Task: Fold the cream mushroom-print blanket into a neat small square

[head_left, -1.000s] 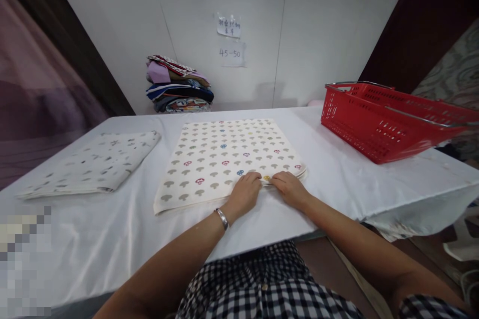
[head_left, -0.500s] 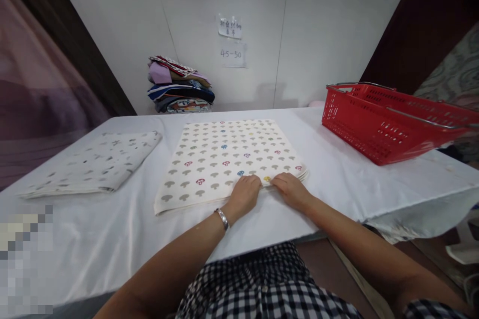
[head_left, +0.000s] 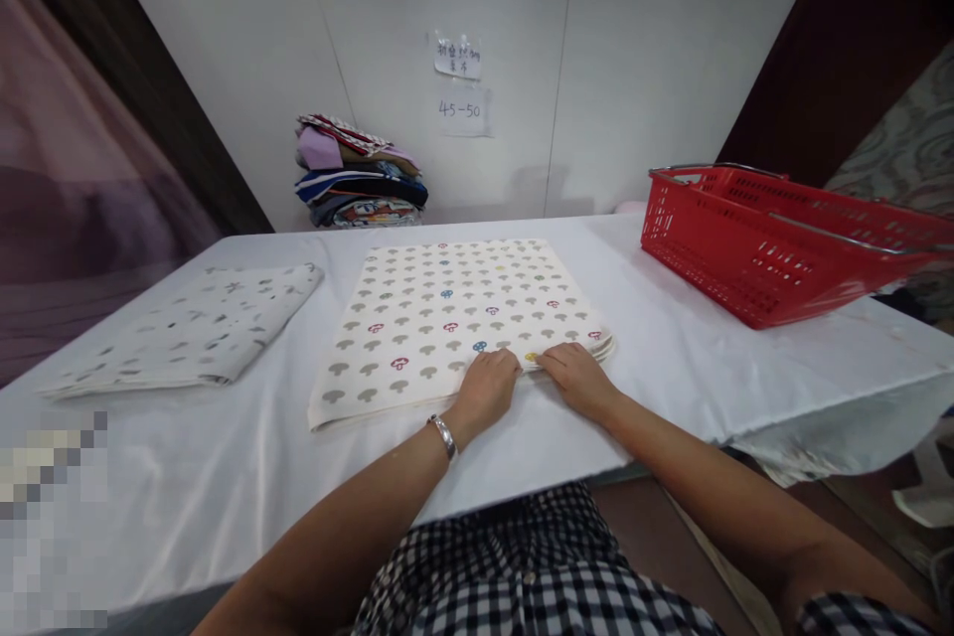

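A cream cloth [head_left: 447,310] printed with grey and a few coloured mushrooms lies folded flat in the middle of the table, its layers showing along the near edge. My left hand [head_left: 488,386] has its fingers curled over that near edge, gripping it just right of the middle. Close beside it, my right hand [head_left: 575,380] pinches the same edge near the right corner. A small yellow mushroom print shows in the gap between the two hands. The fingertips and thumbs are partly hidden beneath the cloth.
Another folded white cloth [head_left: 198,328] with grey marks lies at the left. A stack of folded fabrics [head_left: 362,174] stands at the back against the wall. At the right is a red plastic basket [head_left: 775,248] with metal handles. White cloth covers the table [head_left: 245,477].
Almost nothing differs. Both hands keep their hold on the near edge of the mushroom cloth, with the right hand shifted very slightly to the left.
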A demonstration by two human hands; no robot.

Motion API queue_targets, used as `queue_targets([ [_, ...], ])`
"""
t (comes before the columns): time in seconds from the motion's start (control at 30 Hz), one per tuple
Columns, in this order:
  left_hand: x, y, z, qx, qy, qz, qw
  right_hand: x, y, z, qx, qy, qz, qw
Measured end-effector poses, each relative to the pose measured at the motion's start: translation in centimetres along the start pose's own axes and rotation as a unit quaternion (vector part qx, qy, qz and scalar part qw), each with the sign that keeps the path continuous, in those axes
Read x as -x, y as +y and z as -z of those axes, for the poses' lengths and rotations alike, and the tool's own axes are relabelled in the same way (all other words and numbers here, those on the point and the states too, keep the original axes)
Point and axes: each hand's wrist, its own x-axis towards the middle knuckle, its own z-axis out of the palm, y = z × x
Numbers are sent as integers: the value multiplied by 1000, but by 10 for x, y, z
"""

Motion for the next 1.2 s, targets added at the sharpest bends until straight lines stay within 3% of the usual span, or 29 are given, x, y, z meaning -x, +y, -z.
queue_targets([
  [0.2, 3, 0, -3, -21, 0, -55, 998, 6, 5, -1, 5, 6, 16, 1000],
  [0.53, 2, 2, -4, -73, 21, -72, 995, 8, 2, 4, -4, -3, 3, 1000],
  [0.7, 2, -1, -7, -91, 4, -91, 992, 3, -2, 5, -15, -12, -1, 1000],
  [0.93, 4, 4, -9, -83, -14, -67, 994, -3, -12, -3, -30, 10, 29, 999],
  [1.2, 17, 0, 3, -99, -14, -49, 994, 4, 0, -15, -33, 21, 74, 996],
])
